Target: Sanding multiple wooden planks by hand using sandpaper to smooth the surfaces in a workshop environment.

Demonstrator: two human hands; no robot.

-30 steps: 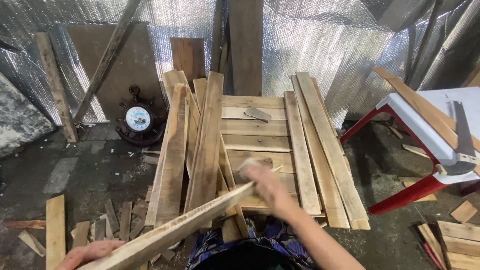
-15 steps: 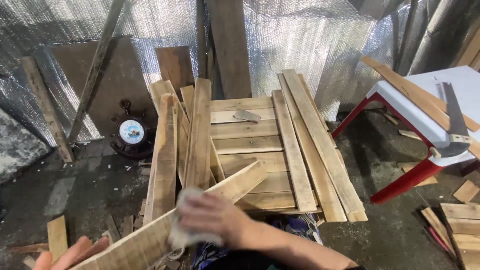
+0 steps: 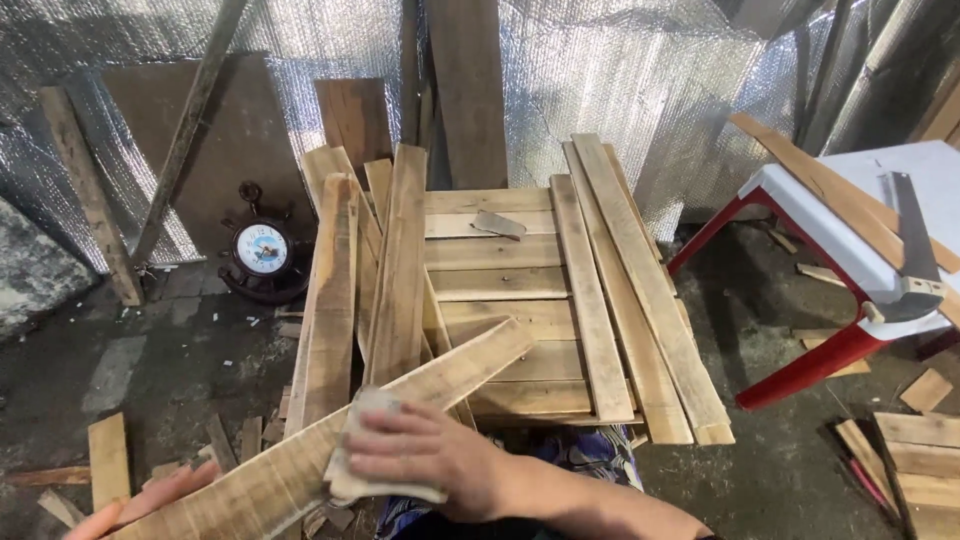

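The left hand (image 3: 140, 505) at seven o'clock supports the near end of the plank (image 3: 330, 445), fingers spread under it, grasping nothing firmly that I can tell. The right hand (image 3: 440, 455) presses a sanding pad (image 3: 375, 450) flat on the plank, fingers laid over it. The plank's long axis runs from seven toward one o'clock, its far end resting on the pallet worktop (image 3: 500, 290). Since a second ago, the right hand has slid back down the plank toward the body. Farther off, at ten o'clock, stands a wheel-shaped clock (image 3: 262, 250).

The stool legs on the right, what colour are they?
Red, under a white top; the stool shows clearly in the head view, right of the stacked planks.
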